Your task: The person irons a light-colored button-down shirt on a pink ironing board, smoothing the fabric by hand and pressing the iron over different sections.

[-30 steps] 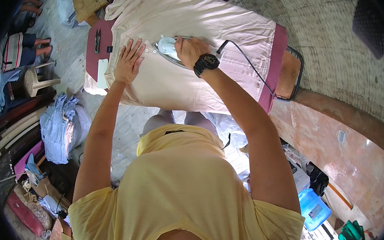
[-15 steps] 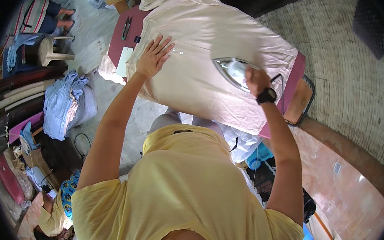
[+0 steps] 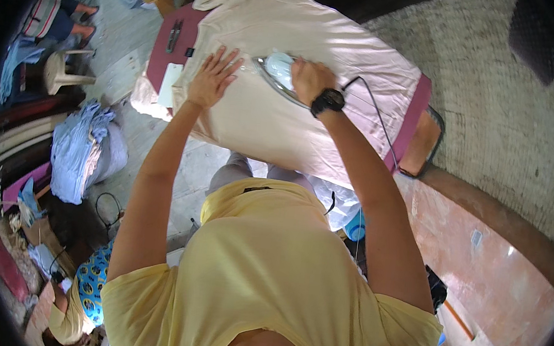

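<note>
A cream-pink shirt (image 3: 262, 119) lies spread over a maroon ironing board (image 3: 172, 52). My left hand (image 3: 209, 81) rests flat on the shirt near its left side, fingers spread. In my right hand (image 3: 312, 82), wrapped round its handle, is a clothes iron (image 3: 277, 74) whose soleplate lies on the fabric, its pointed tip turned toward my left hand. A black cord runs from the iron over the shirt to the board's right end. Beyond my left hand, thread snips (image 3: 174, 36) and a white tag (image 3: 170, 84) lie at the board's left end.
A pile of blue garments (image 3: 81, 149) sits on the left, with a beige plastic stool (image 3: 65, 72) behind it. Another person in a yellow top (image 3: 70, 316) is at the lower left; a further person's legs (image 3: 73, 20) show at the upper left. A curved pinkish wall (image 3: 481, 250) bounds the right.
My right hand has slid the iron leftward across the shirt, close to my left hand. The cord now stretches out behind it. My left hand stays flat on the fabric.
</note>
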A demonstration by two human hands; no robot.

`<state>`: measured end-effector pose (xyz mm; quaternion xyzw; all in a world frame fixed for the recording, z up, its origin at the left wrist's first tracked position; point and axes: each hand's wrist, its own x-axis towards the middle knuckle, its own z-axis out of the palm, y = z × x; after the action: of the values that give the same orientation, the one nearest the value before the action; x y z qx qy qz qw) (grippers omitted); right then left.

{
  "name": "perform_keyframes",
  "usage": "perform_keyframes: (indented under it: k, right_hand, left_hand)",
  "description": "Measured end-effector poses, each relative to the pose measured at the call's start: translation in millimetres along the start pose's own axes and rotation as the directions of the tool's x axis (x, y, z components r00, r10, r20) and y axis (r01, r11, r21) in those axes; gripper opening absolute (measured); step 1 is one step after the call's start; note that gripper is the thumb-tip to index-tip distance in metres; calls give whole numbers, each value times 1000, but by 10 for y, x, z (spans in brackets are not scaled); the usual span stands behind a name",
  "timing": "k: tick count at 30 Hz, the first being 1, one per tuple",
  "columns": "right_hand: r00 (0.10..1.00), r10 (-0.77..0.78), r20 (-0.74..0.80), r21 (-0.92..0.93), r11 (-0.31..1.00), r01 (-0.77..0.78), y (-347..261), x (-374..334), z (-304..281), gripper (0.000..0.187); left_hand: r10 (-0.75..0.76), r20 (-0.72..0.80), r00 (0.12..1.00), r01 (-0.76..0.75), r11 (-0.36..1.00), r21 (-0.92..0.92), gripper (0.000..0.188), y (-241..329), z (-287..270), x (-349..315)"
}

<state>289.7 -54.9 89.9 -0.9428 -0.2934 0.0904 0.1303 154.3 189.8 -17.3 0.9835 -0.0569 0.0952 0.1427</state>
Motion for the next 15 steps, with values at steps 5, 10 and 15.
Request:
perform_keyframes:
  k: [5,10,15]
  right_hand:
    - [998,13,57,-54,998,-10,177,-132,-192,46]
    - [974,92,206,-225,973,-44,1458,-696,-545,40]
    - [982,175,72,-131,978,-164,1996,-987,-565,52]
  left_hand:
    - [7,6,1000,-7,1000,28,47,6,-21,31]
    - [8,17,1000,-8,999,39,46,24,-29,51]
    - [-3,42,999,1,999,50,47,49,-41,56]
